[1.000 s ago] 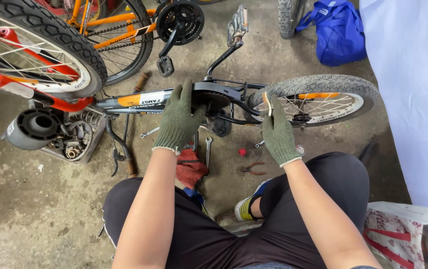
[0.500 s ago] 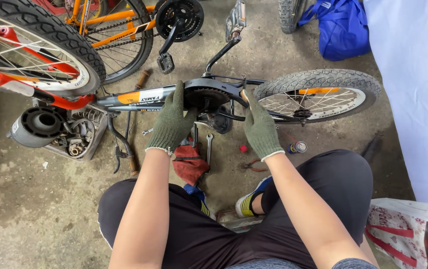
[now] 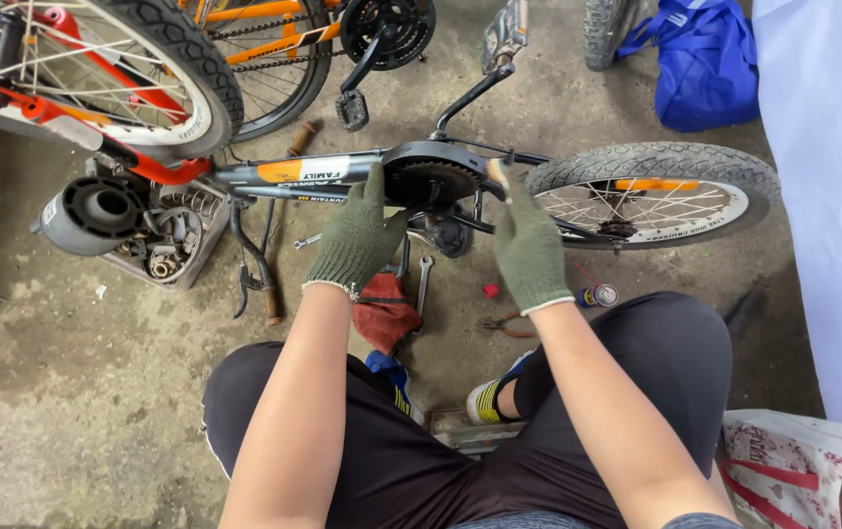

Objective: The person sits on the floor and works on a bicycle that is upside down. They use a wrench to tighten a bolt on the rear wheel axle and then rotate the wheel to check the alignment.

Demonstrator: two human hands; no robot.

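— Looking straight down, I have a small bicycle (image 3: 343,176) lying on its side on the concrete floor (image 3: 68,392), just ahead of my knees, with its chain cover (image 3: 441,167) in the middle of the view.

— How are your hands placed?

— Both arms reach forward, bare to the wrist, each hand in a green knit glove. My left hand (image 3: 354,240) is held upright, palm down toward the frame, fingers together and only slightly bent, fingertips touching the frame tube right beside the chain cover. My right hand (image 3: 529,245) stands up on its edge, fingers straight and close together, tips at the cover's right side. I cannot tell if it actually touches. Neither hand grips anything.

— Count what's around.

— One rear wheel (image 3: 651,191) on the small bicycle, to the right. One crank arm (image 3: 470,98) pointing away from me, ending in one pedal (image 3: 504,34). Two more bicycles behind: an orange one (image 3: 274,39) with its own black chainring, and one big red-framed wheel (image 3: 98,69) at the upper left. One wrench (image 3: 423,284) on the floor below the cover, one red rag (image 3: 384,313), one pair of pliers (image 3: 504,323), one small spray can (image 3: 597,294), one small red cap (image 3: 490,290).

— Anything further out?

— One tray of loose parts (image 3: 171,250) at the left with a grey cylinder (image 3: 88,211) beside it, one blue bag (image 3: 700,64) at the top right, and one patterned bag (image 3: 784,460) by my right knee.
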